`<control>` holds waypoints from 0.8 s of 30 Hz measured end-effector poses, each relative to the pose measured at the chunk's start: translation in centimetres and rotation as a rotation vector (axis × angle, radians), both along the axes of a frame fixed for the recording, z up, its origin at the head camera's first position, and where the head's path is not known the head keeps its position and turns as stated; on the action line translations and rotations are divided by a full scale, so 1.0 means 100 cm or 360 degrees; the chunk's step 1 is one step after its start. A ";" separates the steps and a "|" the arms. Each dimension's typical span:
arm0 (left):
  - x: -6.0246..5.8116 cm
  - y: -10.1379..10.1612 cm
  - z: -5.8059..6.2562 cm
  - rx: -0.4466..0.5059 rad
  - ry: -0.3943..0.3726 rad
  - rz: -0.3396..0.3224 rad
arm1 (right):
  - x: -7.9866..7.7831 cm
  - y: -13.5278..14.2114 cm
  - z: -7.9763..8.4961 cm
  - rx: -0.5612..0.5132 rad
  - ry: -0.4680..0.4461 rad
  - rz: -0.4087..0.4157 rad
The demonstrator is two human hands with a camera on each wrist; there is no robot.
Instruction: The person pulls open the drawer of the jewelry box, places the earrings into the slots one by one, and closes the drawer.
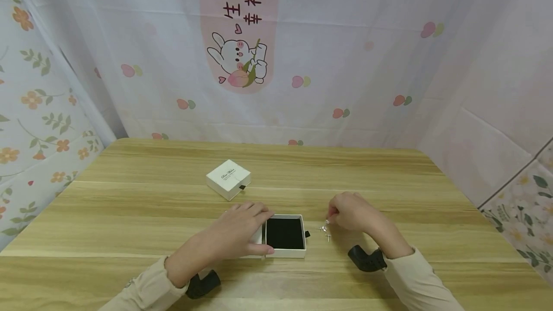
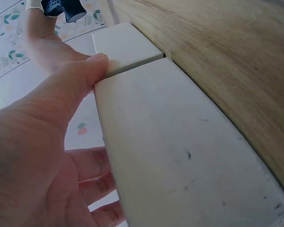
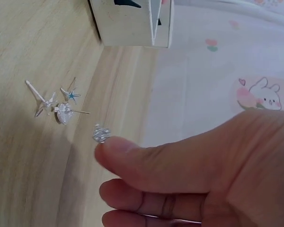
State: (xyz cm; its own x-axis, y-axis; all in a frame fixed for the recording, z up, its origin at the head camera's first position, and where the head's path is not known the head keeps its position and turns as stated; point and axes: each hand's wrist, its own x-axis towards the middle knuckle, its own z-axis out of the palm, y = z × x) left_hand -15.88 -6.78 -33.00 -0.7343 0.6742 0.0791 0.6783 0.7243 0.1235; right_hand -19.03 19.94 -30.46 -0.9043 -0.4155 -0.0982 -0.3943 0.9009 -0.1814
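Observation:
My left hand grips a white slide-out jewelry box, its thumb lying at the seam between the sleeve and the pulled-out drawer. Black padding lines that drawer, and a black pull tab sticks out on the right. Between thumb and finger, my right hand pinches a sparkling stud earring just above the table. Several more stud earrings lie close together beside it, among them a star-shaped one with a blue centre and a round sparkling one.
A second white box, closed and with printed lettering on top, sits farther back on the wooden table. Patterned cloth hangs behind the table's far edge. Each wrist wears a black mount.

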 end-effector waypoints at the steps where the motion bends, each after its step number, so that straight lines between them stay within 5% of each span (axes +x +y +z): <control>1: 0.000 0.000 0.000 0.0002 -0.0007 0.0003 | 0.000 0.000 0.000 -0.0013 0.0000 -0.0006; 24: 0.000 0.000 0.000 0.0003 -0.0004 0.0001 | 0.000 -0.005 0.003 -0.0262 0.0079 0.0061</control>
